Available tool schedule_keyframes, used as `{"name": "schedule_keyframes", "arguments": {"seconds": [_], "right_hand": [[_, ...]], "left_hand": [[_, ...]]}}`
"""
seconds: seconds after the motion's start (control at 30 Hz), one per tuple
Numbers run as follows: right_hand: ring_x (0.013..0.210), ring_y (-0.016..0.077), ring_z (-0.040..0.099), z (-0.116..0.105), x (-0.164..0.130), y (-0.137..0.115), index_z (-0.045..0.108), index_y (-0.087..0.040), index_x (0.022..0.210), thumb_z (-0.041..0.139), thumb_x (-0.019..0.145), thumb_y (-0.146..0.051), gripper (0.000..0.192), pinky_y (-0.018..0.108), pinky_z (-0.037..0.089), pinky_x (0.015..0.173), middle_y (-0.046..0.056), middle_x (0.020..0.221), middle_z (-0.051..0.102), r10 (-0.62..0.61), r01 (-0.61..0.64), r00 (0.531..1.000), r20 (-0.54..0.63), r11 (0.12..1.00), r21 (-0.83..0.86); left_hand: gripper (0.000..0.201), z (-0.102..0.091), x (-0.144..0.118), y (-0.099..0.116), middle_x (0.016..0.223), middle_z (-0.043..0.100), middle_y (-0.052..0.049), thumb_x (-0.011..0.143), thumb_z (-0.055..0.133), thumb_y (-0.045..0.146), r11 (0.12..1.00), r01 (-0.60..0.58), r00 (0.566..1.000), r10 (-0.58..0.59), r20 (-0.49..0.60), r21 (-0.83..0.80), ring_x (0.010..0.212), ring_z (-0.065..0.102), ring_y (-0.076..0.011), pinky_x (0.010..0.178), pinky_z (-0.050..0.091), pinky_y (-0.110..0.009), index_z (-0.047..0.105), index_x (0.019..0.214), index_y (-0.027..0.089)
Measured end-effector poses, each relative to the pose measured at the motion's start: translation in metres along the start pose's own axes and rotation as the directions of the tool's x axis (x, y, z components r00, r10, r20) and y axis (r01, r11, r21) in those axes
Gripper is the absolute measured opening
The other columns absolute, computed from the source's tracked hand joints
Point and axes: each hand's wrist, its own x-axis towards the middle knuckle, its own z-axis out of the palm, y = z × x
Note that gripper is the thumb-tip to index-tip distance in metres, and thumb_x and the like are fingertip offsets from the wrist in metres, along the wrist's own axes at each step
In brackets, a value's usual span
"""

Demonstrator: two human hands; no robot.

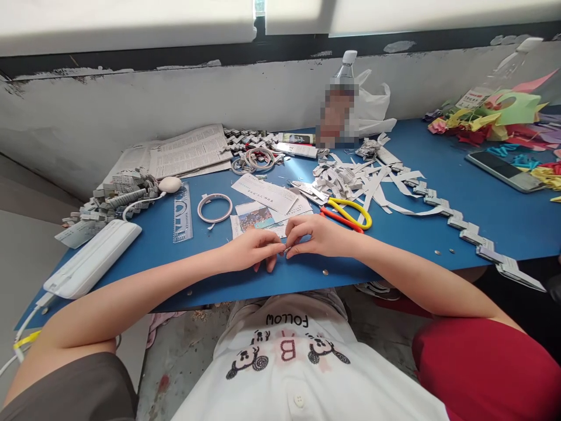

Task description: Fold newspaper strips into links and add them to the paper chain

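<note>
My left hand (256,248) and my right hand (318,237) meet at the front edge of the blue table, fingertips nearly touching. Both are closed in a pinch around something small and pale, mostly hidden by the fingers; I cannot make out what it is. Just beyond them lie cut sheets of printed paper (267,194). Scissors (350,211) with yellow and red handles rest behind my right hand. Farther back is a heap of cut paper strips (346,178). A folded paper chain (467,228) runs along the right side of the table.
On the left are a white power bank (94,257), a clear ruler (183,213), a tape roll (214,208), folded paper pieces (114,196) and newspapers (188,149). A bottle (339,105) stands at the back. A phone (504,171) and coloured paper (495,117) lie at right.
</note>
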Motion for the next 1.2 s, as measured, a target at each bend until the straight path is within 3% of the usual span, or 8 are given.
{"name": "schedule_keyframes", "arguments": {"seconds": [0.17, 0.3, 0.47, 0.57, 0.7, 0.93, 1.03, 1.2], "right_hand": [[0.076, 0.0137, 0.061, 0.002, -0.001, -0.004, 0.069, -0.019, 0.083, 0.066, 0.082, -0.025, 0.007, 0.028, 0.055, 0.07, 0.005, 0.09, 0.059, -0.034, 0.03, 0.994, -0.106, 0.999, -0.04], [0.075, 0.0147, 0.063, 0.005, -0.002, -0.006, 0.065, -0.019, 0.1, 0.063, 0.082, -0.019, 0.018, 0.03, 0.056, 0.072, 0.006, 0.093, 0.063, -0.065, 0.046, 0.981, -0.184, 0.994, -0.103], [0.074, 0.0161, 0.063, 0.007, -0.003, -0.004, 0.067, -0.017, 0.093, 0.062, 0.084, -0.023, 0.012, 0.031, 0.055, 0.07, 0.008, 0.093, 0.066, -0.158, 0.123, 0.966, -0.205, 0.977, -0.176], [0.076, 0.0171, 0.064, 0.007, -0.003, -0.003, 0.068, -0.017, 0.084, 0.063, 0.084, -0.025, 0.009, 0.031, 0.054, 0.071, 0.009, 0.092, 0.067, -0.172, 0.127, 0.961, -0.215, 0.97, -0.209], [0.072, 0.0169, 0.063, 0.006, -0.002, -0.003, 0.067, -0.017, 0.08, 0.061, 0.087, -0.027, 0.013, 0.03, 0.052, 0.067, 0.008, 0.083, 0.068, -0.103, 0.053, 0.977, -0.189, 0.966, -0.253], [0.068, 0.0173, 0.062, 0.004, -0.003, 0.0, 0.066, -0.017, 0.08, 0.059, 0.089, -0.028, 0.016, 0.029, 0.046, 0.063, 0.006, 0.074, 0.068, -0.099, 0.005, 0.969, -0.228, 0.924, -0.383], [0.069, 0.0174, 0.062, 0.004, -0.004, 0.0, 0.065, -0.017, 0.078, 0.059, 0.089, -0.029, 0.017, 0.028, 0.045, 0.064, 0.006, 0.074, 0.068, -0.065, -0.027, 0.975, -0.213, 0.914, -0.404], [0.065, 0.0163, 0.059, 0.006, -0.003, -0.003, 0.062, -0.017, 0.074, 0.062, 0.087, -0.029, 0.018, 0.027, 0.042, 0.061, 0.005, 0.071, 0.066, -0.013, -0.085, 0.971, -0.237, 0.913, -0.399]], "left_hand": [[0.027, -0.001, -0.002, 0.0, 0.068, 0.068, 0.0, 0.092, 0.048, 0.041, 0.976, -0.069, 0.989, 0.094, -0.117, 0.204, 0.045, 0.049, -0.0081, 0.051, 0.041, -0.02, 0.058, 0.081, 0.017], [0.022, 0.001, -0.006, -0.002, 0.068, 0.067, 0.0, 0.09, 0.053, 0.037, 0.872, -0.092, 0.948, 0.225, -0.226, 0.48, 0.058, 0.055, -0.0121, 0.06, 0.04, -0.022, 0.064, 0.085, 0.02], [0.028, 0.003, -0.006, -0.012, 0.078, 0.071, -0.004, 0.093, 0.047, 0.039, 0.762, -0.098, 0.904, 0.336, -0.263, 0.64, 0.068, 0.062, -0.0167, 0.065, 0.041, -0.024, 0.069, 0.096, 0.022], [0.031, 0.002, -0.005, -0.016, 0.08, 0.073, -0.005, 0.094, 0.044, 0.04, 0.748, -0.131, 0.889, 0.38, -0.258, 0.651, 0.071, 0.064, -0.0181, 0.065, 0.042, -0.025, 0.07, 0.1, 0.022], [0.03, 0.002, -0.004, -0.015, 0.079, 0.072, -0.005, 0.093, 0.048, 0.041, 0.779, -0.136, 0.878, 0.381, -0.29, 0.612, 0.072, 0.065, -0.0187, 0.069, 0.045, -0.026, 0.071, 0.101, 0.023], [0.035, 0.0, -0.007, -0.007, 0.086, 0.072, -0.005, 0.092, 0.047, 0.034, 0.823, -0.131, 0.92, 0.308, -0.241, 0.553, 0.068, 0.065, -0.0171, 0.07, 0.048, -0.026, 0.062, 0.12, 0.02], [0.032, 0.0, -0.007, -0.008, 0.087, 0.072, -0.005, 0.094, 0.044, 0.031, 0.83, -0.115, 0.908, 0.31, -0.281, 0.546, 0.066, 0.065, -0.0162, 0.069, 0.048, -0.026, 0.064, 0.116, 0.02], [0.023, 0.0, -0.005, -0.009, 0.069, 0.069, -0.001, 0.092, 0.049, 0.031, 0.863, -0.041, 0.887, 0.264, -0.378, 0.504, 0.059, 0.063, -0.0151, 0.064, 0.048, -0.024, 0.068, 0.1, 0.021]]}}
